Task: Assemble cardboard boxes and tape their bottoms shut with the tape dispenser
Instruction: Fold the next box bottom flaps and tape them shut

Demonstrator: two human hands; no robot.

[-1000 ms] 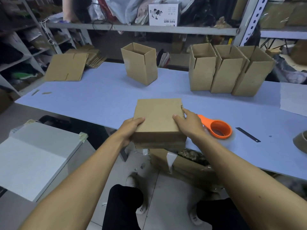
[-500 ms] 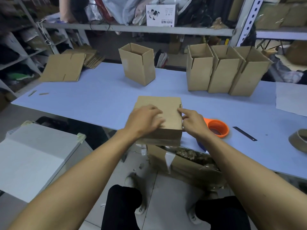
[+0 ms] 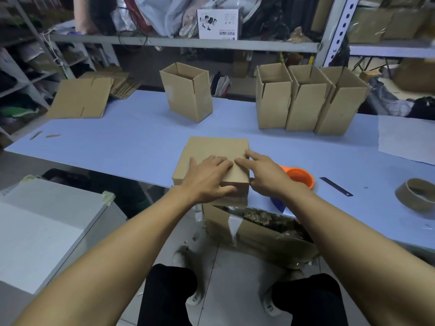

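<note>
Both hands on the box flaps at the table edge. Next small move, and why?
Probably keep the left hand pressing the flaps of the box flat and send the right hand to the orange tape dispenser just beside it. The flaps look folded shut with no tape visible on them, and the dispenser lies within easy reach.

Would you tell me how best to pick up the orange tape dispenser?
Probably by its handle, which is hidden behind the right hand. Only the tape dispenser ring shows, lying flat right of the box, so reach from the near right.
</note>
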